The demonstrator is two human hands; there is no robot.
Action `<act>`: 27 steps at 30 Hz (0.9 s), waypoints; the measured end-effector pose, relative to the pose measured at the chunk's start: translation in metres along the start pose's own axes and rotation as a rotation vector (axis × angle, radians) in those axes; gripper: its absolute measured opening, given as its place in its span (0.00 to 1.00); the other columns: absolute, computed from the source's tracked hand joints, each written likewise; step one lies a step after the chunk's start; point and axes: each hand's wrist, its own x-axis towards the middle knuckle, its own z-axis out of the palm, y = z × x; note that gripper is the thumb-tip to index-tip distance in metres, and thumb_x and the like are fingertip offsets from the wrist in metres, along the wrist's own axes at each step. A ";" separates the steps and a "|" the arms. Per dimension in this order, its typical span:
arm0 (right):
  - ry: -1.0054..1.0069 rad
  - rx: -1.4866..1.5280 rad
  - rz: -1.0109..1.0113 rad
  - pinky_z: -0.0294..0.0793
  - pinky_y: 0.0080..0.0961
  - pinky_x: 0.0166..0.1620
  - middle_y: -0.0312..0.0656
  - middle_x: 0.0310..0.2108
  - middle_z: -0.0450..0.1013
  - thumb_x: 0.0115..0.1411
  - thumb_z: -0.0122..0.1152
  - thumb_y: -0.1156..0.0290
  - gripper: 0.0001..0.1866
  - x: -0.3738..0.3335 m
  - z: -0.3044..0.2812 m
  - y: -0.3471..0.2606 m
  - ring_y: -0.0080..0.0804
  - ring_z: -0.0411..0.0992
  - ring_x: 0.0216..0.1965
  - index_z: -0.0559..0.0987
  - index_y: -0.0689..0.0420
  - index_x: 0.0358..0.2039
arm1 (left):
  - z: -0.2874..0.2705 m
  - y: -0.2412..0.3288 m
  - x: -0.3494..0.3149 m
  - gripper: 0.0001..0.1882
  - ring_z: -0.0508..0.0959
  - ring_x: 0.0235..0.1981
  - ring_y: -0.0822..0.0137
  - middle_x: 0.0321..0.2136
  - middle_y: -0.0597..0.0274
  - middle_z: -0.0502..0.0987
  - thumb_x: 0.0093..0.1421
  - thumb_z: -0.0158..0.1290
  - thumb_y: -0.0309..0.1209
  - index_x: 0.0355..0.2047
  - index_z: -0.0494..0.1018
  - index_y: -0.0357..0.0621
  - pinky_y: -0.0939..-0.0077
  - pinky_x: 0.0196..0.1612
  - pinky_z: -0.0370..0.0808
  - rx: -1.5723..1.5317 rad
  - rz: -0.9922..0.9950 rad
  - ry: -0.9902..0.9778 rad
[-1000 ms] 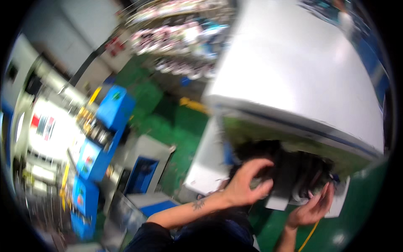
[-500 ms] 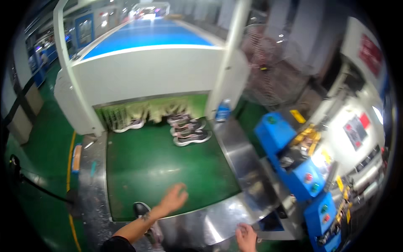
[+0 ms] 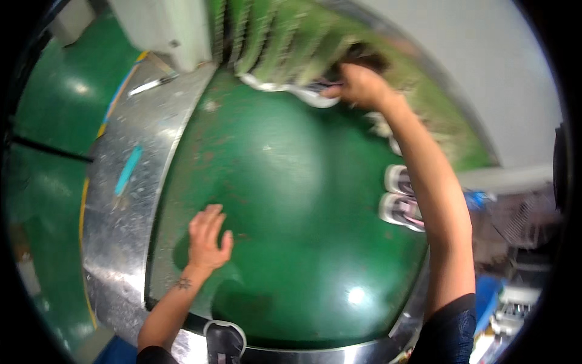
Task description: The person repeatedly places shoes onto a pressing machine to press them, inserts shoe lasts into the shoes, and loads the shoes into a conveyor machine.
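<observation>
At the far side of the green belt (image 3: pixel 285 182), my right hand (image 3: pixel 364 88) is closed on a dark sneaker (image 3: pixel 314 96) with a white sole. Strips of a green curtain (image 3: pixel 273 42) hang over part of it, and motion blurs the grip. My left hand (image 3: pixel 209 239) hovers over the belt's left part, fingers spread, holding nothing. On the right, partly behind my right forearm, lie two more dark sneakers with white soles, a nearer sneaker (image 3: pixel 397 209) and a farther sneaker (image 3: pixel 397 180). Another white sole (image 3: pixel 260 83) shows under the curtain at the left.
A metal ledge (image 3: pixel 136 200) borders the belt on the left, with a teal strip (image 3: pixel 128 170) and a white-and-silver slim tool (image 3: pixel 151 85) on it. A dark shoe (image 3: pixel 224 343) shows at the near edge. A pale machine panel (image 3: pixel 473 79) rises behind the curtain.
The view has turned down and closer to the belt. My right hand has reached from the near metal edge to the sneaker at the curtain. My left hand stays open.
</observation>
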 end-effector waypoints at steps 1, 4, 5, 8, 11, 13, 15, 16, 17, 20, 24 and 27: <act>0.207 -0.080 -0.190 0.73 0.36 0.38 0.53 0.31 0.74 0.45 0.63 0.41 0.33 0.035 0.048 0.057 0.44 0.74 0.37 0.75 0.62 0.34 | 0.028 0.007 0.002 0.20 0.65 0.54 0.49 0.51 0.48 0.68 0.50 0.49 0.25 0.45 0.68 0.33 0.55 0.57 0.59 -0.099 0.019 0.017; -0.072 0.109 0.023 0.74 0.33 0.37 0.51 0.29 0.76 0.44 0.61 0.37 0.33 0.062 0.073 -0.019 0.44 0.75 0.33 0.78 0.59 0.32 | 0.035 -0.046 -0.011 0.20 0.67 0.53 0.48 0.49 0.47 0.70 0.49 0.48 0.24 0.45 0.68 0.32 0.54 0.57 0.59 -0.070 0.015 0.039; -0.131 -0.113 0.094 0.74 0.34 0.37 0.50 0.28 0.76 0.44 0.60 0.37 0.32 0.044 0.059 -0.078 0.43 0.75 0.31 0.80 0.59 0.24 | 0.026 -0.054 -0.021 0.21 0.67 0.53 0.48 0.49 0.46 0.70 0.48 0.48 0.23 0.45 0.68 0.32 0.54 0.57 0.59 -0.025 -0.004 0.058; 0.154 -0.037 -0.313 0.71 0.42 0.27 0.46 0.15 0.69 0.55 0.54 0.48 0.18 -0.064 0.093 -0.106 0.43 0.71 0.20 0.81 0.49 0.27 | -0.028 -0.038 -0.047 0.20 0.67 0.53 0.49 0.50 0.47 0.69 0.49 0.48 0.24 0.46 0.68 0.33 0.54 0.58 0.59 0.004 -0.058 0.054; -0.159 0.642 0.444 0.62 0.46 0.54 0.66 0.50 0.63 0.57 0.51 0.46 0.38 -0.277 0.181 -0.184 0.56 0.63 0.52 0.61 0.66 0.56 | -0.018 -0.066 -0.023 0.20 0.66 0.55 0.53 0.52 0.51 0.68 0.49 0.50 0.26 0.44 0.68 0.35 0.56 0.59 0.59 0.153 0.042 0.169; -0.380 1.060 0.840 0.53 0.43 0.61 0.66 0.56 0.56 0.53 0.54 0.41 0.46 -0.423 0.159 -0.224 0.54 0.55 0.59 0.59 0.72 0.55 | 0.016 -0.067 -0.021 0.23 0.65 0.56 0.52 0.52 0.52 0.68 0.49 0.52 0.29 0.47 0.66 0.36 0.59 0.61 0.57 0.034 -0.043 0.116; -0.176 0.466 0.698 0.58 0.35 0.58 0.60 0.56 0.58 0.56 0.56 0.56 0.37 -0.582 0.186 -0.263 0.44 0.58 0.58 0.57 0.68 0.57 | 0.013 -0.017 0.003 0.26 0.67 0.55 0.53 0.51 0.47 0.68 0.52 0.55 0.33 0.50 0.65 0.35 0.62 0.59 0.60 -0.321 -0.271 -0.043; -0.370 -0.142 0.400 0.57 0.29 0.60 0.57 0.60 0.53 0.59 0.55 0.65 0.36 -0.682 0.199 -0.275 0.39 0.54 0.62 0.50 0.65 0.61 | -0.008 0.039 0.011 0.27 0.67 0.55 0.54 0.51 0.46 0.68 0.53 0.56 0.35 0.50 0.64 0.35 0.63 0.58 0.62 -0.614 -0.324 -0.162; -0.079 0.547 0.784 0.68 0.37 0.49 0.56 0.44 0.71 0.52 0.61 0.54 0.31 -0.790 0.218 -0.269 0.41 0.70 0.45 0.70 0.68 0.47 | -0.047 0.111 0.018 0.31 0.69 0.54 0.57 0.51 0.43 0.68 0.53 0.58 0.39 0.52 0.62 0.33 0.65 0.57 0.64 -0.711 -0.206 -0.367; 0.151 1.107 1.412 0.73 0.28 0.35 0.45 0.28 0.76 0.47 0.65 0.64 0.19 -0.668 0.023 -0.254 0.28 0.73 0.32 0.77 0.66 0.33 | -0.093 0.200 -0.042 0.38 0.55 0.63 0.56 0.60 0.45 0.56 0.56 0.54 0.31 0.62 0.46 0.41 0.60 0.62 0.55 -1.272 -0.094 -0.627; 0.732 1.267 0.703 0.73 0.26 0.39 0.39 0.32 0.76 0.44 0.72 0.60 0.28 -0.657 -0.030 -0.269 0.26 0.72 0.32 0.73 0.63 0.42 | -0.006 0.181 -0.125 0.45 0.49 0.65 0.56 0.63 0.51 0.51 0.50 0.59 0.31 0.63 0.44 0.42 0.60 0.63 0.52 -1.805 0.115 -0.858; 1.115 0.862 0.294 0.65 0.28 0.52 0.45 0.53 0.64 0.52 0.63 0.63 0.41 -0.674 -0.012 -0.301 0.30 0.65 0.49 0.52 0.59 0.62 | -0.073 0.360 -0.195 0.39 0.55 0.61 0.56 0.60 0.50 0.55 0.53 0.56 0.30 0.61 0.48 0.40 0.61 0.60 0.56 -1.387 0.067 -0.908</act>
